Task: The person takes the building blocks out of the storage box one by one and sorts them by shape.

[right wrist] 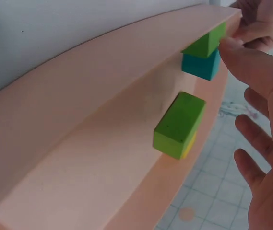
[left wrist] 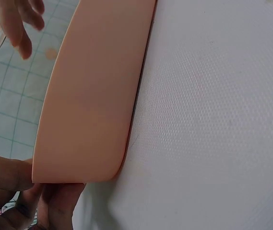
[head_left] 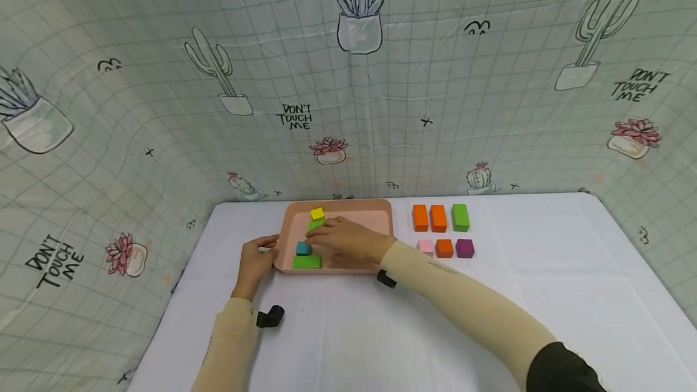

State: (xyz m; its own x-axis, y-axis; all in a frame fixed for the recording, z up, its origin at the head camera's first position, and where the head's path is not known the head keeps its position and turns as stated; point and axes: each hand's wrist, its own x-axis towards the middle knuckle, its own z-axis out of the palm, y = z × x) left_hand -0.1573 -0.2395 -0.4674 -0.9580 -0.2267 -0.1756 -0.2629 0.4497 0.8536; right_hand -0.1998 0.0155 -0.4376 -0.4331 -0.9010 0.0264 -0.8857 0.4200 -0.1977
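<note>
A shallow pink tray (head_left: 359, 205) lies on the table with its left part holding a yellow cube (head_left: 317, 214), a green block (head_left: 314, 224), a teal cube (head_left: 303, 249) and a second green block (head_left: 307, 262) at the near edge. My left hand (head_left: 256, 264) grips the tray's left end, fingers and thumb at the wall in the left wrist view. Over the tray reaches my right hand (head_left: 348, 239), fingers loosely extended toward the blocks. Its thumb (right wrist: 251, 64) overlaps the near green block in the right wrist view, and nothing shows inside the hand.
Right of the tray stand two orange blocks (head_left: 429, 218) and a green block (head_left: 460, 217). In front of them sit a pink cube (head_left: 426, 247), an orange cube (head_left: 444, 248) and a purple cube (head_left: 465, 248). A printed cloth (head_left: 403, 77) hangs behind the white table (head_left: 348, 331).
</note>
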